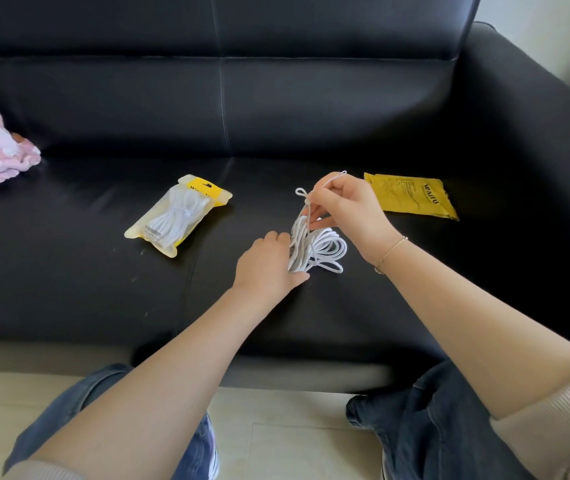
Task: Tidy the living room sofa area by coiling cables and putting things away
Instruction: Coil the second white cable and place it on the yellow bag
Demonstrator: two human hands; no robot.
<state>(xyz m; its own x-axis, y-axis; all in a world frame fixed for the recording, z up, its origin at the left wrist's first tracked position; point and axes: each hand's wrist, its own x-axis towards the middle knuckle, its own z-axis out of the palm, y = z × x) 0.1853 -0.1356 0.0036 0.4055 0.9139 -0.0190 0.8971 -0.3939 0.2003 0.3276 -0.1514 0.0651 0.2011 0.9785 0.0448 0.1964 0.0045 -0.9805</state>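
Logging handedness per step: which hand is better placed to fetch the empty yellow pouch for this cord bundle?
Probably right. The right hand sits beside the empty yellow pouch, though it now pinches the cord's loose end. The left hand grips the white cord bundle, farther away.

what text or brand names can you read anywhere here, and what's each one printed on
"WAITU": brand printed on the flat yellow pouch, right of the right hand.
Same-looking black brand on the yellow header of the clear packet: partly cut off, not readable for sure.
Grey characters low on the clear packet: too blurred to read.
Fine print on the yellow pouch: too small to read.
No text on the white cord or the sofa.
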